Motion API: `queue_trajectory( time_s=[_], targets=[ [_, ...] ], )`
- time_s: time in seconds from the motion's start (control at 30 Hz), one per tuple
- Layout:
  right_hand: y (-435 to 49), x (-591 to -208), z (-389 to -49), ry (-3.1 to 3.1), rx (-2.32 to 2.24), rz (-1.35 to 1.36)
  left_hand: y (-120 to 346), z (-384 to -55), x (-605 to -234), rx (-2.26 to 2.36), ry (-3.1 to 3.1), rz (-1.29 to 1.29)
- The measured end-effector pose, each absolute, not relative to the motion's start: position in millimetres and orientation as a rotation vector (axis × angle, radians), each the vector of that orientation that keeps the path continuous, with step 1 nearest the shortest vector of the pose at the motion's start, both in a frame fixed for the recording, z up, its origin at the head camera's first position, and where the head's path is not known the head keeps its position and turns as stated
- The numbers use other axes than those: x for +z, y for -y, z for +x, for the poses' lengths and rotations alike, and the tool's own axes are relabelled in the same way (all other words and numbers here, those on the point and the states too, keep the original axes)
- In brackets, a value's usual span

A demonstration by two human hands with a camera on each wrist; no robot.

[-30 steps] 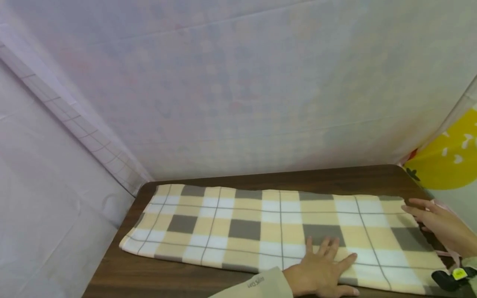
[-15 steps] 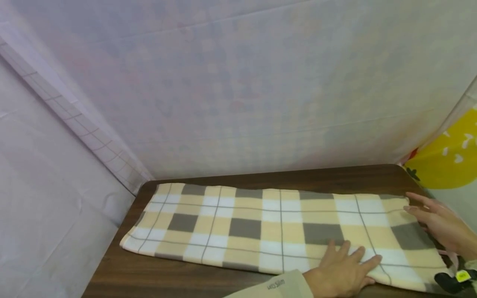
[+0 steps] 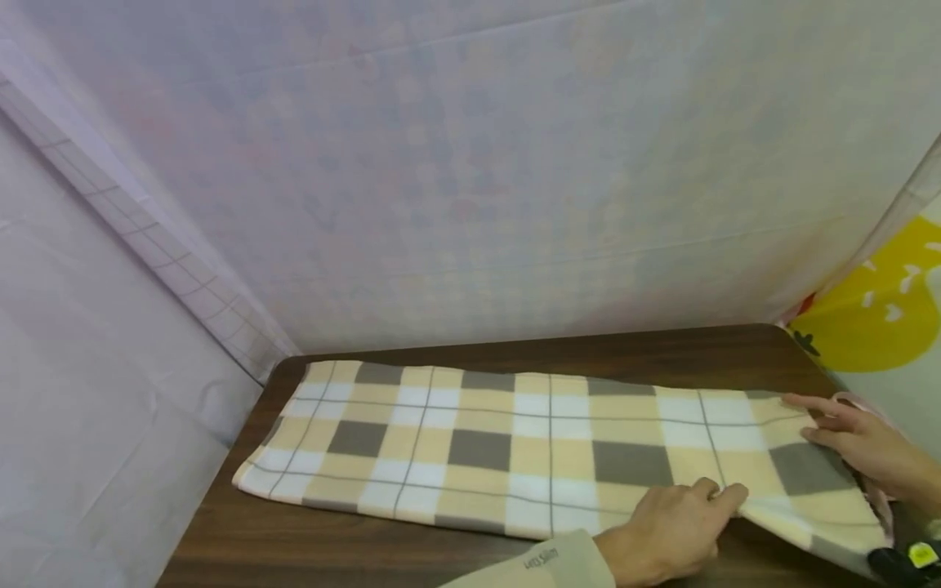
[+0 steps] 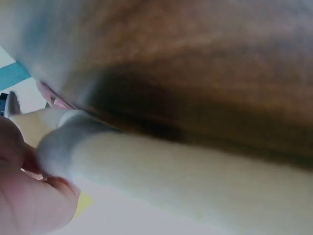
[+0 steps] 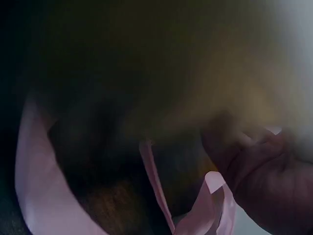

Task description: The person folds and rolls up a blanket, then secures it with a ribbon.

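A folded checked blanket (image 3: 478,449) in cream, white and grey lies as a long strip across the dark wooden table (image 3: 220,539). My left hand (image 3: 672,523) pinches its near edge toward the right end, and the edge there lifts off the wood. In the left wrist view the left hand's fingers (image 4: 34,200) grip a grey and cream fold of the blanket (image 4: 171,171). At the blanket's far right corner, my right hand (image 3: 867,445) holds the end between thumb and fingers. The right wrist view is dark and blurred, with part of the right hand (image 5: 274,181) at its right.
A white sheet (image 3: 478,180) hangs behind the table, and another white covering (image 3: 95,367) stands at the left. Yellow printed fabric (image 3: 867,318) hangs at the back right. Pink ribbon (image 5: 44,186) loops beside the table's right side.
My left hand has gone from lying flat on the blanket to pinching its near edge, after sliding right. That edge has risen. My right hand has closed in slightly at the corner.
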State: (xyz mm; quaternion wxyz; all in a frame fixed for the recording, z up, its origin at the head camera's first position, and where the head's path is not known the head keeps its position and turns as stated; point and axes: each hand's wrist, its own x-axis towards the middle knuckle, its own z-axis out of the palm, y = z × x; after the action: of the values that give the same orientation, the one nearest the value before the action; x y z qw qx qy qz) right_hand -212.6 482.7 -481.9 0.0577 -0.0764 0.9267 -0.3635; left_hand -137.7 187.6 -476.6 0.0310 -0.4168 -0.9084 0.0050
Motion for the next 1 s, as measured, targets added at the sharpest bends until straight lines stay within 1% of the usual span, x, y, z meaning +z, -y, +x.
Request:
queue_trajectory(
  time_s=[0.13,0.3,0.4,0.53,0.67,0.87,0.93,1.0],
  targets=[
    [-475,-475,-216,-2.787,-1.155,-0.257,-178,-144,-475,-0.108,2.605,-1.264],
    [-463,-461,-219,-2.509,-1.434,-0.184,-168,-152,-471,-0.357,2.363,-1.178],
    [-455,-451,-221,-2.366,-1.577,-0.121,-163,-155,-466,-0.494,2.371,-1.12],
    [-446,-440,-223,-2.402,-1.596,-0.11,-155,-157,-459,-0.506,2.454,-1.087],
    [-442,-432,-224,-2.493,-1.584,-0.222,-146,-155,-452,-0.426,2.43,-1.071],
    [-444,-421,-230,-2.425,-1.918,-0.544,-142,-148,-434,-0.435,2.334,-1.067],
    [-449,-417,-236,-2.497,-1.866,-0.568,-143,-146,-429,-0.472,2.335,-1.091],
    [-460,-413,-244,-2.607,-1.74,-0.531,-145,-146,-424,-0.5,2.352,-1.102]
  ],
)
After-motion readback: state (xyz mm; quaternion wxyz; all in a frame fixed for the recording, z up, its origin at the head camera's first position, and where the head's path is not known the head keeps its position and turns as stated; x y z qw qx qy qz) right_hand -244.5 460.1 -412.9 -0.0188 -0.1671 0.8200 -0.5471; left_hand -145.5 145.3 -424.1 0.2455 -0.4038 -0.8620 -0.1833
